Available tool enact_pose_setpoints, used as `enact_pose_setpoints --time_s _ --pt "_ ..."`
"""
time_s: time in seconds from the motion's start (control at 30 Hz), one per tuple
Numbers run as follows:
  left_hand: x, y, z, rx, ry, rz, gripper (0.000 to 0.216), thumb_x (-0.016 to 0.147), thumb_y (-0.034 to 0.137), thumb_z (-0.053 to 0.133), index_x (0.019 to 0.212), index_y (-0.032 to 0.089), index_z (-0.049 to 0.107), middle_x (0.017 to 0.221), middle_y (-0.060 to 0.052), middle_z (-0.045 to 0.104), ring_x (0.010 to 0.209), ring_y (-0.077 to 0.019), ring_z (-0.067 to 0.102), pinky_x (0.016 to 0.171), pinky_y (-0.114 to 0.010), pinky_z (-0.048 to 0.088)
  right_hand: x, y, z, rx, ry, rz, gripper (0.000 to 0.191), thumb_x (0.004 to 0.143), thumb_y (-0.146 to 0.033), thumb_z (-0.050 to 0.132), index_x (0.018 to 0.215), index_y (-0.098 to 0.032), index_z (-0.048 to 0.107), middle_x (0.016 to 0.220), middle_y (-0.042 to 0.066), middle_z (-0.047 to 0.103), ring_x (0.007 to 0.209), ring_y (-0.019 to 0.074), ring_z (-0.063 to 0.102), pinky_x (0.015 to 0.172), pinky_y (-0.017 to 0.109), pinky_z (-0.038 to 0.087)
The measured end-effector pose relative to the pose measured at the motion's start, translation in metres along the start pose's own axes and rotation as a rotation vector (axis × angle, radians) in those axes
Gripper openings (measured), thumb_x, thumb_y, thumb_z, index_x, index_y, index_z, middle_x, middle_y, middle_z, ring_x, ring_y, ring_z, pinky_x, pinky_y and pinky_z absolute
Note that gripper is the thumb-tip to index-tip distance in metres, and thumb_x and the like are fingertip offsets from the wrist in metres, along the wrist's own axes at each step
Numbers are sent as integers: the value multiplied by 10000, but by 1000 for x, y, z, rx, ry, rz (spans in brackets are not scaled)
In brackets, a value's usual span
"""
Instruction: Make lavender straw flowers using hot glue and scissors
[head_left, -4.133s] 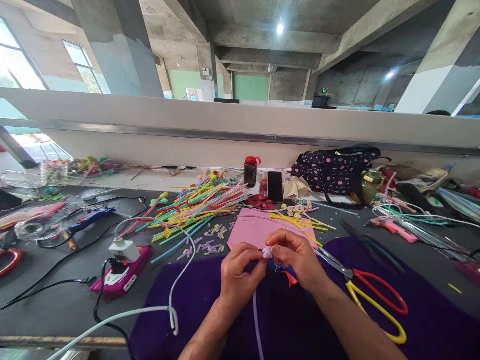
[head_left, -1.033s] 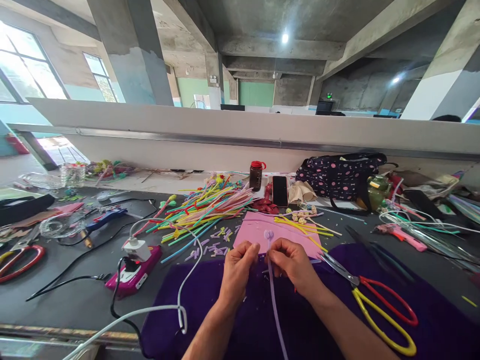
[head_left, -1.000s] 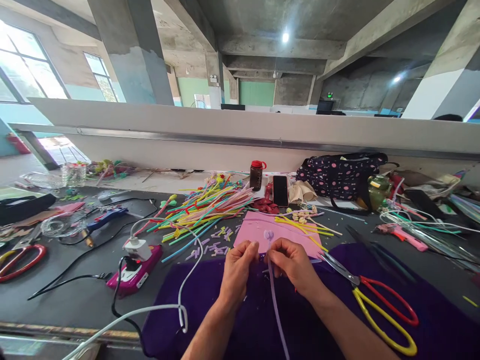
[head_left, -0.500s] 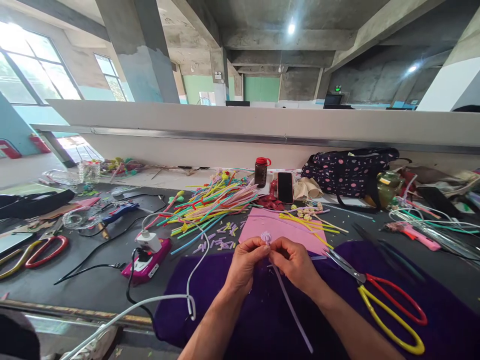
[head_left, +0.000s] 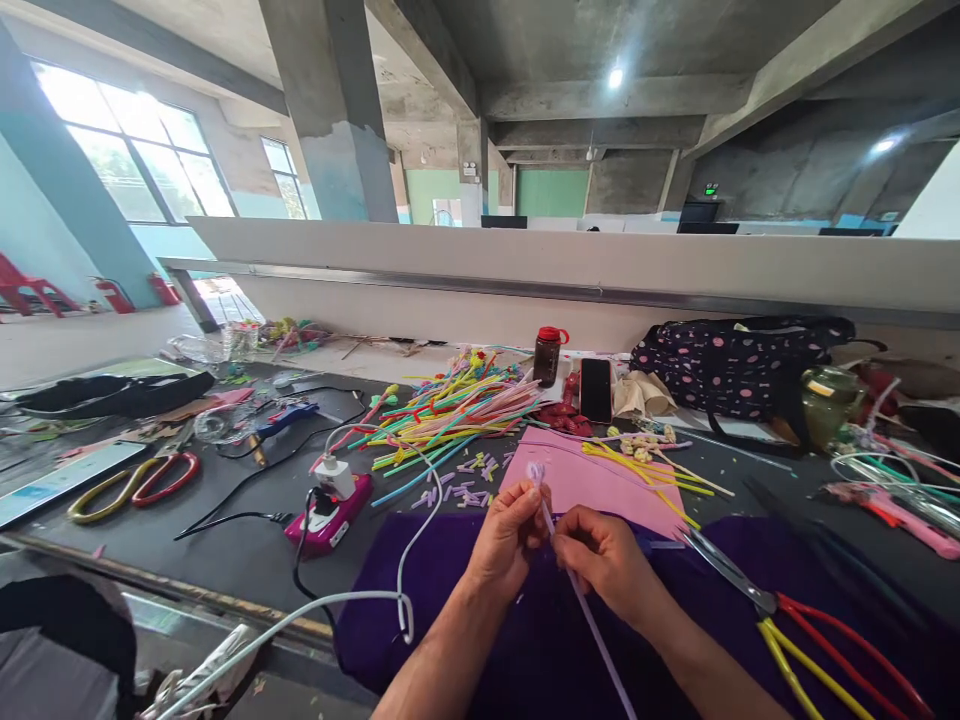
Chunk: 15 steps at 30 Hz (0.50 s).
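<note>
My left hand (head_left: 508,540) pinches a lilac pipe-cleaner flower (head_left: 535,470) just below its small looped head, above a pink sheet (head_left: 570,475). Lower on the same piece, my right hand (head_left: 606,562) has thumb and forefinger closed on the long stem (head_left: 600,635), which runs down toward me. Under both hands lies a dark purple cloth (head_left: 416,560). Scissors with one red and one yellow handle (head_left: 765,602) rest on the cloth, right of my right hand. Short cut lilac and yellow pieces (head_left: 457,492) are scattered to the left of the pink sheet.
Behind lies a heap of coloured pipe cleaners (head_left: 450,420). A brown bottle (head_left: 547,358), a phone (head_left: 596,390) and a patterned bag (head_left: 735,375) stand at the back. Leftward are a magenta power strip (head_left: 341,520) with a white cable and a second pair of scissors (head_left: 161,485).
My right hand has slid down from beside the flower head to the stem, and the hands are farther apart. My head view has turned slightly left.
</note>
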<state>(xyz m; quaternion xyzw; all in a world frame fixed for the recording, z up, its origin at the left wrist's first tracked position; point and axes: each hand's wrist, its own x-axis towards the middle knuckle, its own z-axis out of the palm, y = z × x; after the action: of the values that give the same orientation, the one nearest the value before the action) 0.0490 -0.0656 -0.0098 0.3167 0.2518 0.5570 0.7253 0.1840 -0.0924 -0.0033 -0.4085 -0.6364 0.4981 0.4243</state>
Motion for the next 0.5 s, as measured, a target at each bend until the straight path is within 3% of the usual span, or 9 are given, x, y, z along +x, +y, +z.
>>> enact_pose_setpoints --time_s 0.2,0.37,0.5 --pt "-4 2 1 17 -77 -31 244 631 330 708 664 127 576 484 43 430 401 -27 324 361 -157 165 -4 -3 2 146 -38 57 163 785 -301 537 725 -151 558 531 -56 470 369 51 374 366 176 291" --pt "-2 -3 3 27 38 22 194 557 231 759 641 128 617 549 24 528 423 -32 387 383 -166 216 -3 0 1 46 91 -7 185 768 -310 573 674 -158 526 492 -74 387 407 58 332 381 179 256" --pt "0 -5 3 56 126 1 192 540 255 765 613 114 658 576 -19 599 440 -51 434 386 -181 227 -3 5 2 -41 114 -30 162 771 -293 562 685 -160 530 502 -66 405 424 65 349 392 184 264"
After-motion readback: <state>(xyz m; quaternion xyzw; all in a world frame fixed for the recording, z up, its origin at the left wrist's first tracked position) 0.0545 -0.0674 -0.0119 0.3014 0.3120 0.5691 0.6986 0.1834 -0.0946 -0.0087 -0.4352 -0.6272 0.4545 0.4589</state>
